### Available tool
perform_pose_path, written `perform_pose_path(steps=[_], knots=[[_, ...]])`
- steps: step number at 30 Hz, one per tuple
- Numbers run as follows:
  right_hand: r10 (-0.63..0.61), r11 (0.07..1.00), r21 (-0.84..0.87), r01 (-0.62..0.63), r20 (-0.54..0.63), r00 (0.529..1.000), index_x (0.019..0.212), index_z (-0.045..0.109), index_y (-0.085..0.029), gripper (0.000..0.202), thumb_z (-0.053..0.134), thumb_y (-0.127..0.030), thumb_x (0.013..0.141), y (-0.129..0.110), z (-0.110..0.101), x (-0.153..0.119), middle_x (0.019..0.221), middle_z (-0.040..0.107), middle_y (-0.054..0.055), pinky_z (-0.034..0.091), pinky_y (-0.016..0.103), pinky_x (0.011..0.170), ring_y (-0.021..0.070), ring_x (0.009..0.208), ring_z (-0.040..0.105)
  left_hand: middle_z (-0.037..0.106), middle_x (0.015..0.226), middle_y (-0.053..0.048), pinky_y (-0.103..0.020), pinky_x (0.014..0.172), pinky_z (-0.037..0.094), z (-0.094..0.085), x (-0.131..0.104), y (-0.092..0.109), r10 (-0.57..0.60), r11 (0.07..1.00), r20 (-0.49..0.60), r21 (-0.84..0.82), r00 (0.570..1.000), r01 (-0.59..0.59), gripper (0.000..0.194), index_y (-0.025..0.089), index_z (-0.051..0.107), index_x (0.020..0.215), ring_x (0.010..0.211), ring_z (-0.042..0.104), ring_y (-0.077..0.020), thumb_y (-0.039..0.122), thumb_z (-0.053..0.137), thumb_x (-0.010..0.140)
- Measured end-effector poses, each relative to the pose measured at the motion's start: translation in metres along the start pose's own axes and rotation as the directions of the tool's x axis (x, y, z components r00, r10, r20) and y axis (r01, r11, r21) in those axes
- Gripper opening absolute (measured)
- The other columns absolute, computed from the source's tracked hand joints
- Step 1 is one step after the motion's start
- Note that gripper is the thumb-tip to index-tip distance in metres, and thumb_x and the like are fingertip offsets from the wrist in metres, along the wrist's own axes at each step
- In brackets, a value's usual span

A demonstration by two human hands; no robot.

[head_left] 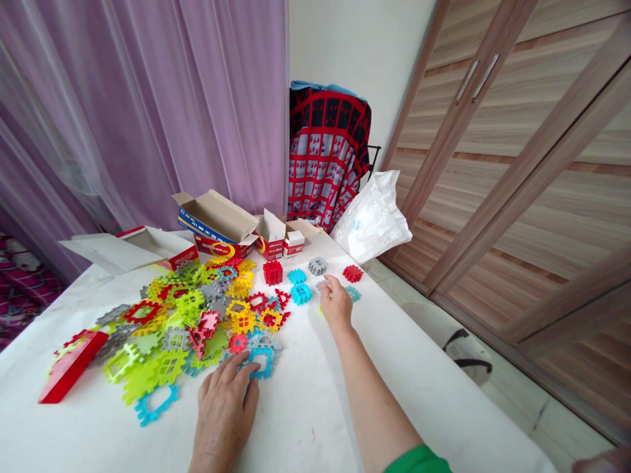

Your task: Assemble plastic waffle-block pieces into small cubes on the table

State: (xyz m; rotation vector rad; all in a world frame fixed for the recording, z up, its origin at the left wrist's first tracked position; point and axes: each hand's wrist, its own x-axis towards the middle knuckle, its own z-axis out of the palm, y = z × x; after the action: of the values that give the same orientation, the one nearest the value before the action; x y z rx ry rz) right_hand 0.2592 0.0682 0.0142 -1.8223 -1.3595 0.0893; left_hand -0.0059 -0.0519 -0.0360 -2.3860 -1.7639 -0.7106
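In the head view, with twelve o'clock taken as straight away from the person, the blue square frame (269,362) lies at about one o'clock from the left hand (224,404), at the near edge of the loose heap (172,338). It seems to be touched at its near-left side by fingers held slightly apart; no clear long axis is shown.

At the right hand (336,303), the fingers are bent inward. A grey piece (319,285), mostly hidden, is seen at ten o'clock, right by the fingertips; whether it is pinched, and how its long axis runs, cannot be told. From those fingertips, the grey stack (318,265) is found near twelve, the nearer blue stack (300,294) at nine, and the red stack (352,273) at two. All three are more closely approached by the right hand than the left.
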Motion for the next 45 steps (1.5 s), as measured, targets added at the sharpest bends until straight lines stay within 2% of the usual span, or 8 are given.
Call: perform_pose_path(steps=[5,11,21,29,45], knots=[[0.012,0.980,-0.197,0.017,0.147,0.989,0.123,0.057,-0.020,0.039,0.043,-0.013,0.087,-0.005,0.000,-0.004,0.098,0.072,0.004,0.042,0.026,0.083,0.0169,0.095,0.063,0.070,0.117,-0.003,-0.040,0.090,0.042,-0.004,0.000,0.007,-0.015,1.000,-0.034,0.001,0.999,0.015,0.028,0.030,0.071,0.100,0.110,0.060,-0.0249,0.024,0.047,0.087],[0.021,0.934,-0.353,0.062,0.228,0.973,0.128,0.055,-0.022,0.038,0.042,-0.020,0.092,-0.013,-0.003,-0.008,0.096,0.070,0.007,0.042,0.029,0.079,0.0197,0.091,0.063,0.070,0.116,-0.001,-0.038,0.086,0.043,0.002,-0.001,-0.002,0.026,1.000,-0.021,0.005,0.999,-0.026,0.025,0.033,0.070,0.101,0.108,0.061,-0.0238,0.029,0.050,0.086],[0.029,0.921,-0.382,0.079,0.268,0.963,0.131,0.052,-0.024,0.039,0.041,-0.022,0.094,-0.015,-0.001,-0.010,0.096,0.069,0.006,0.042,0.028,0.080,0.0190,0.093,0.063,0.070,0.116,-0.003,-0.041,0.088,0.042,-0.004,-0.001,0.008,-0.004,1.000,-0.039,0.005,0.999,0.004,0.027,0.031,0.070,0.100,0.109,0.060,-0.0255,0.025,0.047,0.087],[0.029,0.917,-0.390,0.087,0.281,0.959,0.132,0.051,-0.023,0.039,0.040,-0.024,0.095,-0.016,-0.001,-0.010,0.095,0.069,0.007,0.042,0.028,0.079,0.0195,0.092,0.063,0.070,0.115,-0.002,-0.039,0.087,0.043,-0.003,0.000,0.004,0.016,1.000,-0.042,0.010,0.999,-0.015,0.026,0.032,0.071,0.099,0.107,0.061,-0.0247,0.026,0.050,0.086],[0.008,0.928,-0.361,0.092,0.266,0.964,0.131,0.052,-0.022,0.040,0.039,-0.021,0.094,-0.014,0.002,-0.010,0.097,0.070,0.007,0.042,0.029,0.083,0.0192,0.095,0.062,0.070,0.116,-0.004,-0.040,0.090,0.042,-0.006,0.000,0.009,-0.013,1.000,-0.023,-0.002,1.000,0.013,0.028,0.030,0.071,0.100,0.110,0.059,-0.0249,0.025,0.047,0.087]])
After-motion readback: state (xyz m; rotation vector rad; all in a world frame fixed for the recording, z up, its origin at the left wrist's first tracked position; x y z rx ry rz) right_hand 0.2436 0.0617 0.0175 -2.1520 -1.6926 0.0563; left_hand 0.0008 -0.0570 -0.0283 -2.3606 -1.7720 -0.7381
